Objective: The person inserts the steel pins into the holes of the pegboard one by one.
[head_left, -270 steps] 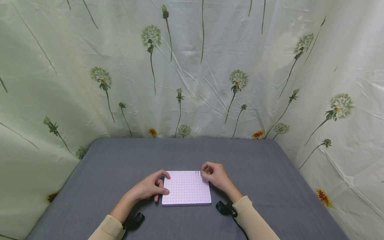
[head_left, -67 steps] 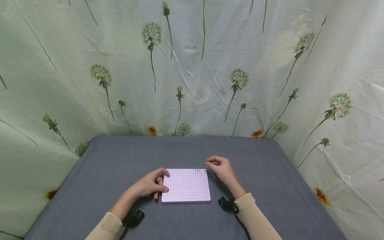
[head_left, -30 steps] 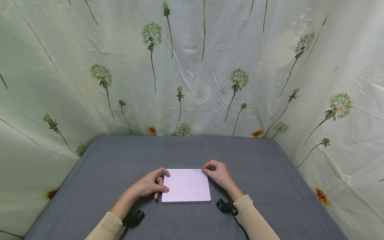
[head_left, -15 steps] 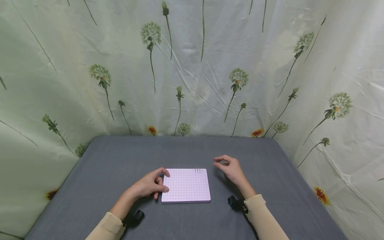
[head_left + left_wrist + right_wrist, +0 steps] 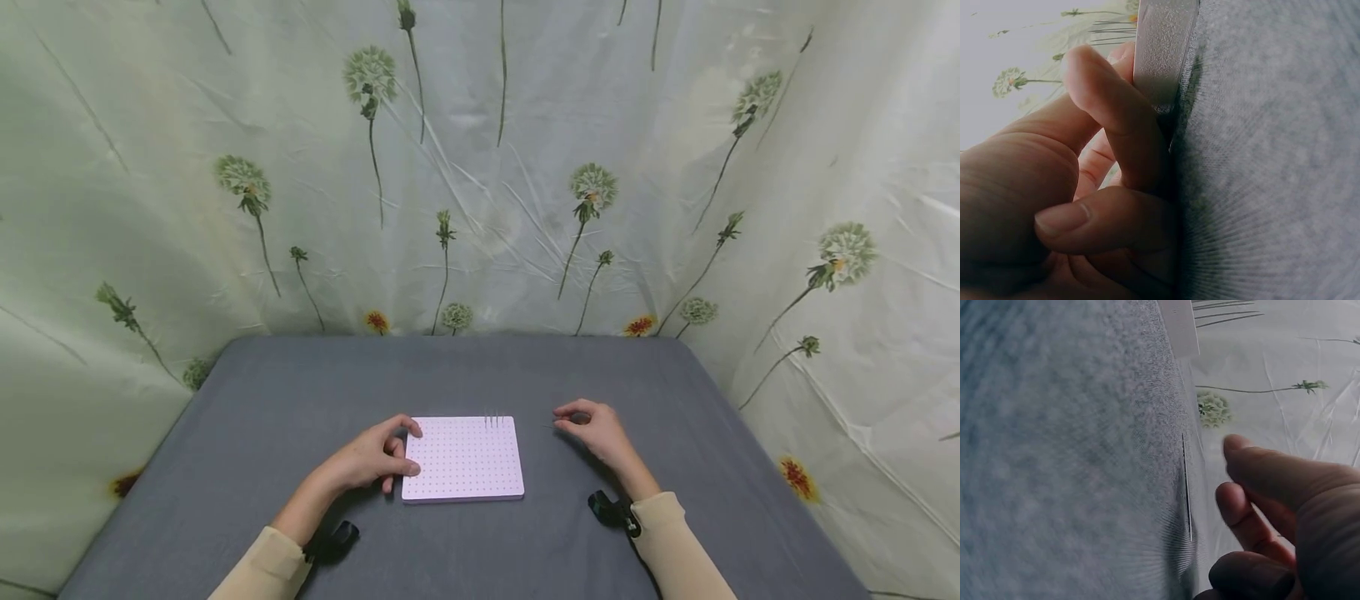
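Observation:
A pale pink pegboard with a grid of small holes lies flat on the table. Along its far edge, near the right corner, several thin metal pins stand upright. My left hand holds the board's left side, thumb and index fingertip on top. The left wrist view shows the board's side wall by the fingers. Off the board's right side is my right hand, fingers loosely bent. Another thin metal pin lies on the cloth; in the right wrist view a gap separates it from the fingertips.
Grey cloth covers the table. A pale curtain printed with dandelions hangs behind and at both sides. Black wrist cameras sit under both forearms, the right one just above the table.
My right hand placed one more pin at the board's far right corner, then let go and moved right and down beside the loose pin. The left hand keeps its hold.

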`<action>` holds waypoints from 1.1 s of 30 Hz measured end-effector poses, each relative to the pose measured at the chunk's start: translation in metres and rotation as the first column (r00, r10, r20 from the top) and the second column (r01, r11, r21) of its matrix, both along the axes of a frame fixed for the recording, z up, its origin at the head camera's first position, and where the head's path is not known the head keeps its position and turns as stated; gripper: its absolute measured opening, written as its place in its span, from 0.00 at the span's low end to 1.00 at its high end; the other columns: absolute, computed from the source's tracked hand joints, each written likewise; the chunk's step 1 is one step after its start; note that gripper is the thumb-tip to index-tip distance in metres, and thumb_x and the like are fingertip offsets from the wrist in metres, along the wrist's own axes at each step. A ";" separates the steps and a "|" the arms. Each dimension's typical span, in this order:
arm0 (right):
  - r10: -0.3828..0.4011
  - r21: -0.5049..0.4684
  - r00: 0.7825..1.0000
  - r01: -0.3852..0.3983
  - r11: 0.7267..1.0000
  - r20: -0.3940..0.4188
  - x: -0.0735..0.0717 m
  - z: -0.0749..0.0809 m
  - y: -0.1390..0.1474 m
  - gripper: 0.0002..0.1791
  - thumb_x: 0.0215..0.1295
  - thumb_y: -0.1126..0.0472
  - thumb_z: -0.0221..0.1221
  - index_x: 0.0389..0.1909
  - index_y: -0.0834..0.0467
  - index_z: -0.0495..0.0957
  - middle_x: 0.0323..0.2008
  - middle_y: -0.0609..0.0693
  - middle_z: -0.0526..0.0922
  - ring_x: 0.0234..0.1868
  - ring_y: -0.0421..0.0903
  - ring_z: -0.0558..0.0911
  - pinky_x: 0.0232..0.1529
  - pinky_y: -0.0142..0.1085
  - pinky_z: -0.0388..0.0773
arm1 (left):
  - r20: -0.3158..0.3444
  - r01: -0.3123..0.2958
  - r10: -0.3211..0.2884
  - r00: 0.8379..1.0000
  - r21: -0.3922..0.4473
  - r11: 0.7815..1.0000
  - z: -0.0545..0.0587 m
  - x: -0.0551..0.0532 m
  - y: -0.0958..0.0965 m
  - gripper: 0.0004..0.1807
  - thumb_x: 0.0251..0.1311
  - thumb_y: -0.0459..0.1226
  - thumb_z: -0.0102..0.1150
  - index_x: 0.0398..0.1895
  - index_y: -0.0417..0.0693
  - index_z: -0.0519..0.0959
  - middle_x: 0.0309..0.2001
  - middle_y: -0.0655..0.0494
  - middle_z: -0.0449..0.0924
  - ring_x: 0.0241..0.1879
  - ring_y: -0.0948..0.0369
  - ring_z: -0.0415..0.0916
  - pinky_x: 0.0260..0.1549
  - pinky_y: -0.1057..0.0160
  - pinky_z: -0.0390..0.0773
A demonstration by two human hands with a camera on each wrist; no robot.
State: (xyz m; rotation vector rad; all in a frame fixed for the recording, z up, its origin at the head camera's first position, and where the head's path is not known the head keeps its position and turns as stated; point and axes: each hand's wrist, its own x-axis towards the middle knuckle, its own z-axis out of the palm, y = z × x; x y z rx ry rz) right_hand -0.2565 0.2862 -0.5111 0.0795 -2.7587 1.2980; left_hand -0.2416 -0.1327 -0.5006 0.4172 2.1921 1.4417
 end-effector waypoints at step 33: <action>0.067 0.371 0.996 -0.038 0.928 -0.065 0.005 -0.004 -0.009 0.03 0.74 0.61 0.65 0.37 0.55 0.83 0.36 0.49 0.87 0.34 0.42 0.80 0.40 0.44 0.78 | 0.012 0.001 -0.001 1.000 -0.038 0.999 0.000 -0.001 -0.001 0.30 0.62 0.41 0.77 0.63 0.48 0.72 0.23 0.58 0.75 0.14 0.64 0.74 0.18 0.67 0.66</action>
